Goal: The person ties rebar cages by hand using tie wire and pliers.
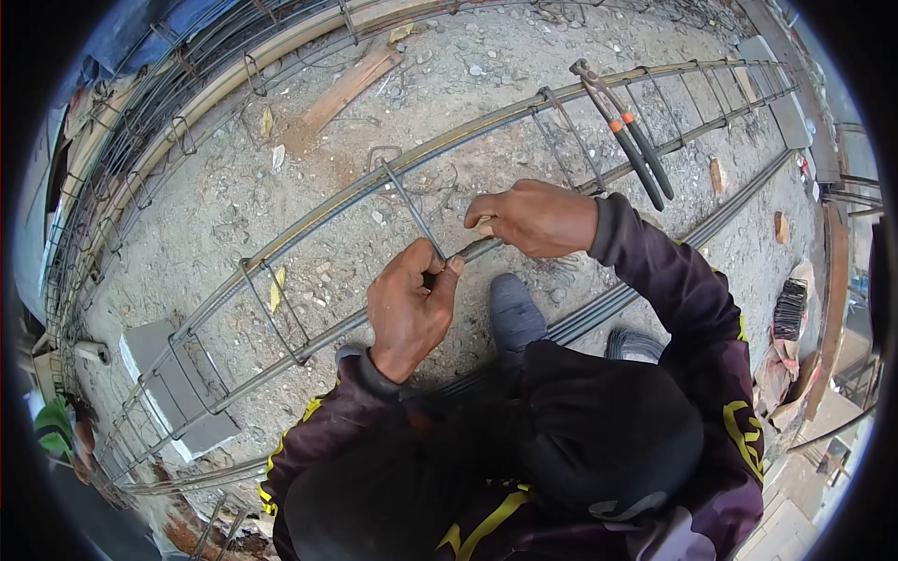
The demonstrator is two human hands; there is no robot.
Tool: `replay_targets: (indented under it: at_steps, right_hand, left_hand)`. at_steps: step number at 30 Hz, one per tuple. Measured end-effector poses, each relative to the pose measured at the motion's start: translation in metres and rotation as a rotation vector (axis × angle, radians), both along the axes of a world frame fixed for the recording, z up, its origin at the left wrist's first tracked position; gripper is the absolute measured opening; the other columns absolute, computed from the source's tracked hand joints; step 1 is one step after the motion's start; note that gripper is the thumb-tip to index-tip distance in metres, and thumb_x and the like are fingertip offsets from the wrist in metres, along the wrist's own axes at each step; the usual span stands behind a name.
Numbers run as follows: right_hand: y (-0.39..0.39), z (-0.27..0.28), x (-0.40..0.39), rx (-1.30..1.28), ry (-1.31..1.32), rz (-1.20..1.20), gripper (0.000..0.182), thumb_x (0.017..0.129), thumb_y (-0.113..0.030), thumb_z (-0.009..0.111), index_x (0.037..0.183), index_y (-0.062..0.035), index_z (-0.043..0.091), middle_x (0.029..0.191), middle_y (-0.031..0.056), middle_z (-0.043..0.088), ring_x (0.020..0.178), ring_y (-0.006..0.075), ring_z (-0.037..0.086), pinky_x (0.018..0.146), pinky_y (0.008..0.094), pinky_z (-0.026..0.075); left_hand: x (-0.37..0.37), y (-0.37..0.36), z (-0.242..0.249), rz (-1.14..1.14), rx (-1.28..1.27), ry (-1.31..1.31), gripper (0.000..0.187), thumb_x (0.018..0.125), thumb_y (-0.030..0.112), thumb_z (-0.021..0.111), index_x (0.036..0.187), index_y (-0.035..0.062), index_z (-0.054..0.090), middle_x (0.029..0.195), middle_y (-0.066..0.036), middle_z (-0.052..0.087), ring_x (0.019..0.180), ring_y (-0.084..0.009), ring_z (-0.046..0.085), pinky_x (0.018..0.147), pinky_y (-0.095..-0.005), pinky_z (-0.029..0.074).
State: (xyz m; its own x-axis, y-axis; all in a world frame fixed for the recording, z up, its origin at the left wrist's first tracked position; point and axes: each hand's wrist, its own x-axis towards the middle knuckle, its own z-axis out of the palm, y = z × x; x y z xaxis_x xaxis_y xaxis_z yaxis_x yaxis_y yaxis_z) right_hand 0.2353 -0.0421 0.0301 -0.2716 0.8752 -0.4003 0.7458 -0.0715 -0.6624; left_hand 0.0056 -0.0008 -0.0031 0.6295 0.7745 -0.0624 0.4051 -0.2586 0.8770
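Note:
In front of me lies a long rebar cage made of steel bars (327, 208) joined by bent wire stirrups. My left hand (412, 304) is closed, thumb and fingers pinched at the lower corner of a stirrup (404, 198), where it meets the near bar (482, 250). Just right of it, my right hand (543, 217) is closed above the same bar, fingers curled and thumb pressed in. What sits between those fingertips is too small to tell. Pincers (625, 131) with black and orange handles rest across the cage, beyond my right hand.
A bundle of loose steel bars (599, 313) runs close by my feet. Grey blocks (178, 391) lie under the cage's left end. A wooden plank (353, 91) and brick pieces (717, 176) lie on the gravelly ground. More rebar cages (140, 154) stand at the upper left.

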Motion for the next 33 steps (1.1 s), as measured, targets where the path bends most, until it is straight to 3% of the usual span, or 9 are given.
replay_targets:
  at_steps: [2, 4, 8, 14, 20, 23, 26, 29, 33]
  right_hand:
    - [-0.032, -0.012, -0.019, 0.424, -0.026, -0.216, 0.021, 0.090, -0.007, 0.061, 0.110, -0.0024, 0.064, 0.096, 0.0161, 0.067, 0.087, 0.0323, 0.067, 0.077, 0.0399, 0.053]
    - [-0.063, -0.022, -0.035, 0.718, -0.058, -0.379, 0.027, 0.082, 0.000, 0.067, 0.109, -0.0037, 0.066, 0.111, 0.0152, 0.061, 0.109, 0.0313, 0.061, 0.088, 0.0416, 0.051]
    - [-0.106, -0.054, -0.057, 1.023, -0.024, -0.639, 0.034, 0.078, 0.005, 0.071, 0.111, -0.0034, 0.065, 0.119, 0.0162, 0.057, 0.113, 0.0367, 0.059, 0.097, 0.0463, 0.049]
    - [-0.113, -0.064, -0.062, 0.604, 0.157, -1.023, 0.038, 0.083, -0.003, 0.070, 0.120, -0.0026, 0.061, 0.126, 0.0176, 0.054, 0.116, 0.0366, 0.059, 0.097, 0.0436, 0.048]
    - [-0.111, -0.052, -0.062, 0.352, 0.001, -0.629, 0.041, 0.088, -0.010, 0.069, 0.128, -0.0037, 0.061, 0.117, 0.0149, 0.063, 0.105, 0.0348, 0.062, 0.085, 0.0398, 0.051]
    - [-0.100, -0.068, -0.067, 0.536, 0.047, -0.574, 0.039, 0.088, -0.013, 0.069, 0.126, -0.0051, 0.063, 0.105, 0.0141, 0.067, 0.092, 0.0356, 0.064, 0.072, 0.0385, 0.052]
    - [-0.088, -0.070, -0.067, 0.389, 0.336, -0.749, 0.033, 0.094, -0.017, 0.064, 0.127, -0.0091, 0.064, 0.097, 0.0089, 0.068, 0.082, 0.0249, 0.066, 0.069, 0.0350, 0.052]
    - [-0.088, -0.079, -0.086, -0.200, 1.089, -0.981, 0.027, 0.099, -0.015, 0.059, 0.124, -0.0074, 0.066, 0.100, 0.0076, 0.070, 0.073, 0.0119, 0.061, 0.062, 0.0266, 0.049]
    - [-0.081, -0.100, -0.106, 0.081, 1.286, -0.979, 0.022, 0.102, -0.012, 0.055, 0.117, -0.0040, 0.068, 0.091, 0.0031, 0.071, 0.066, 0.0065, 0.052, 0.058, 0.0250, 0.046]
  left_hand:
    - [0.000, -0.001, -0.007, 0.012, 0.005, -0.009, 0.031, 0.085, 0.015, 0.077, 0.075, 0.0055, 0.049, 0.063, -0.009, 0.053, 0.052, -0.0258, 0.048, 0.049, -0.0374, 0.038]
    - [-0.001, -0.001, -0.008, 0.021, -0.013, -0.039, 0.031, 0.084, 0.014, 0.077, 0.074, 0.0047, 0.049, 0.063, -0.009, 0.052, 0.052, -0.0236, 0.047, 0.050, -0.0361, 0.038]
    - [-0.003, -0.001, -0.015, 0.012, -0.043, -0.088, 0.034, 0.085, 0.010, 0.077, 0.073, 0.0032, 0.046, 0.061, -0.007, 0.046, 0.054, -0.0143, 0.041, 0.050, -0.0317, 0.035]
    - [-0.002, -0.002, -0.004, -0.023, -0.170, -0.137, 0.031, 0.090, 0.006, 0.075, 0.078, 0.0047, 0.046, 0.074, 0.003, 0.046, 0.068, -0.0043, 0.036, 0.059, -0.0215, 0.032]
    - [0.002, -0.003, 0.002, -0.016, -0.184, -0.163, 0.031, 0.091, 0.002, 0.072, 0.075, 0.0044, 0.045, 0.069, 0.003, 0.041, 0.066, -0.0058, 0.032, 0.057, -0.0234, 0.030]
    - [0.003, -0.003, 0.001, -0.021, -0.169, -0.165, 0.031, 0.091, 0.002, 0.072, 0.075, 0.0043, 0.046, 0.069, 0.003, 0.042, 0.066, -0.0058, 0.033, 0.056, -0.0234, 0.030]
    - [0.001, -0.002, 0.002, -0.034, -0.122, -0.124, 0.030, 0.090, 0.004, 0.073, 0.076, 0.0039, 0.047, 0.071, 0.002, 0.045, 0.066, -0.0055, 0.035, 0.057, -0.0231, 0.032]
    - [-0.005, 0.000, -0.001, -0.059, -0.065, -0.063, 0.028, 0.090, 0.006, 0.075, 0.078, 0.0028, 0.049, 0.074, 0.001, 0.051, 0.068, -0.0058, 0.040, 0.060, -0.0224, 0.035]
    - [-0.005, 0.001, -0.005, -0.106, 0.131, -0.046, 0.027, 0.087, 0.004, 0.076, 0.077, 0.0013, 0.051, 0.070, -0.005, 0.055, 0.064, -0.0087, 0.047, 0.057, -0.0247, 0.039]
